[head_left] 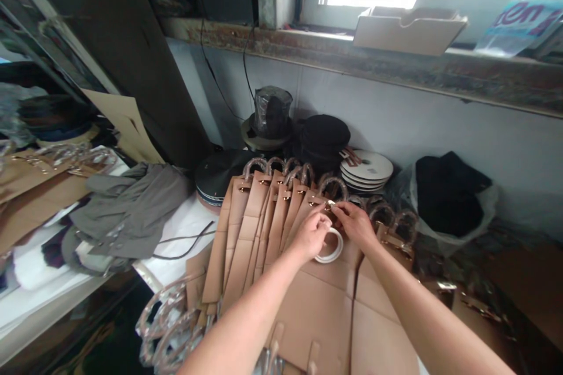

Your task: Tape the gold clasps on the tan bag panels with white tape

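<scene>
Several tan leather bag panels (pixel 259 222) lie fanned out on the table, each with a plastic-wrapped handle (pixel 264 165) and gold fittings at its far end. My left hand (pixel 311 235) is closed over a white tape roll (pixel 331 247) that rests on a tan panel. My right hand (pixel 354 224) pinches a small gold fitting (pixel 329 205) at the top of the nearest panel. Both hands touch close together above a large tan bag body (pixel 334 310).
A grey cloth (pixel 132 211) lies to the left. Black hats (pixel 272 117) and a stack of white tape reels (pixel 367 171) stand at the wall. A black bag in plastic (pixel 448 199) sits right. More wrapped handles (pixel 169 328) lie at the front left edge.
</scene>
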Tool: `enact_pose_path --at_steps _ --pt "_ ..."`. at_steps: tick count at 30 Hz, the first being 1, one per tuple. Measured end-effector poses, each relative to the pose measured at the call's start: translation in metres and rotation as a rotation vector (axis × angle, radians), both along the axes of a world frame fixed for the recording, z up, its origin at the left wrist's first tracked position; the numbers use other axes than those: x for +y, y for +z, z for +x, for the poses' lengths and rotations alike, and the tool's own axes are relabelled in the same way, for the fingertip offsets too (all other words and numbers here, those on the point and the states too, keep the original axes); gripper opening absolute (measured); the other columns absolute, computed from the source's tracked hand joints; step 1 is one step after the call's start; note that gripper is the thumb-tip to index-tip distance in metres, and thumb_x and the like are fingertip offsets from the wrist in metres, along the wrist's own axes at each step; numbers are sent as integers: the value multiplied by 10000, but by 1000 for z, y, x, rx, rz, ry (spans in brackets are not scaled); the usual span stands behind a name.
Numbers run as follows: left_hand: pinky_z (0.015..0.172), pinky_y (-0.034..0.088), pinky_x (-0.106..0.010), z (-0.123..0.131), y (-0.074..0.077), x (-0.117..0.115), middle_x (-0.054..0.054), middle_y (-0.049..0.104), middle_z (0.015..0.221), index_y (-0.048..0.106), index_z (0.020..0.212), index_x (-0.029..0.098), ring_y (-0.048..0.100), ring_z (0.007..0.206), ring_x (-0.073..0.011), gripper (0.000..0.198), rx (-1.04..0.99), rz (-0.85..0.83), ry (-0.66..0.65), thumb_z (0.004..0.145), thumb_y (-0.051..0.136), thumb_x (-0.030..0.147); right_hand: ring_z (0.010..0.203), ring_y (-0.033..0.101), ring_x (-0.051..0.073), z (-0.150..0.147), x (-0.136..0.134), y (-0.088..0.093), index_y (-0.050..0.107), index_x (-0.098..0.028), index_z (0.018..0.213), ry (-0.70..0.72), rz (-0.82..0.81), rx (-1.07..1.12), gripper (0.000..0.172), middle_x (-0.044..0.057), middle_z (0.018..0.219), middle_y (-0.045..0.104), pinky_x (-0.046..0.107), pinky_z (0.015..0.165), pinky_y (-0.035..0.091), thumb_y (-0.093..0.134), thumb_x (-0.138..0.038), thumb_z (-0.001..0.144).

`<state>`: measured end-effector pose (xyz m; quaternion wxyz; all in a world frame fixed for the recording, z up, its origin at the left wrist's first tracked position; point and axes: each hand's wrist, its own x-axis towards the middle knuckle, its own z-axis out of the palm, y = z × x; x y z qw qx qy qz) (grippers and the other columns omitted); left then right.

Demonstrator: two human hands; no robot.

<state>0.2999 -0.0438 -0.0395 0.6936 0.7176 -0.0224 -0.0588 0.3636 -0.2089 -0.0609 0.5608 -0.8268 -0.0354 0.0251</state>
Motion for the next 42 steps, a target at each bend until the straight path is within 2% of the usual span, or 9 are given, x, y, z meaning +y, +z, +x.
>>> enact_pose_path --at_steps 7,14,17,20,24,31,36,40,42 --pt "450 519 -166 13 -6 3 -91 400 1606 649 788 169 646 803 -135 171 3 -24 -17 885 601 301 538 618 184 11 -6 7 688 -227 851 128 96 155 318 -19 585 644 281 516 479 681 -539 791" --pt "447 504 -171 12 -10 5 -92 363 1629 656 803 164 671 824 -153 174 -2 -22 -33 895 580 290 446 565 147 15 0 0 728 -228 829 83 -23 -9 284 -2 642 690 264 462 401 675 -506 812" --pt "492 530 -195 13 -13 5 -70 362 1632 649 820 178 684 928 -192 170 2 -1 -45 908 562 294 489 586 162 13 1 -5 728 -231 1037 11 -81 -83 352 18 751 730 279 486 427 687 -505 820" --pt "762 601 -308 14 -13 5 -76 421 1600 651 803 189 628 1184 -259 135 -38 53 -27 898 574 247 629 655 197 10 -1 -7 666 -242 1203 -2 -181 -225 396 33 853 743 312 611 498 654 -459 872" --pt "1184 348 -416 21 -9 7 -111 520 1525 652 774 198 450 1429 -253 138 -175 141 -10 871 567 152 964 684 242 6 -6 -4 728 -273 1063 167 -409 -427 268 68 1065 734 349 855 507 492 -376 985" --pt "1204 300 -396 39 -5 13 -142 455 1572 666 824 194 428 1451 -248 105 -186 162 -45 876 575 193 870 673 229 19 -18 6 732 -294 1108 326 -722 -456 275 81 1089 725 291 674 451 489 -312 982" --pt "1186 326 -418 31 -2 16 -129 519 1518 670 798 206 447 1430 -258 113 -154 148 -44 876 588 216 763 658 207 32 -7 26 748 -266 1036 427 -858 -442 273 88 1027 736 282 603 383 490 -215 967" --pt "1172 334 -402 6 7 25 -120 526 1505 680 821 203 481 1390 -284 164 -86 100 8 901 593 317 948 671 235 2 -9 36 694 -297 1193 267 -762 -415 274 80 1163 697 293 736 472 568 -265 951" --pt "1194 289 -389 -9 12 34 -99 494 1537 684 831 207 440 1420 -287 208 -35 106 38 915 589 373 1113 631 259 -30 -27 25 585 -315 1363 77 -598 -423 460 82 1325 626 338 879 503 650 -332 908"
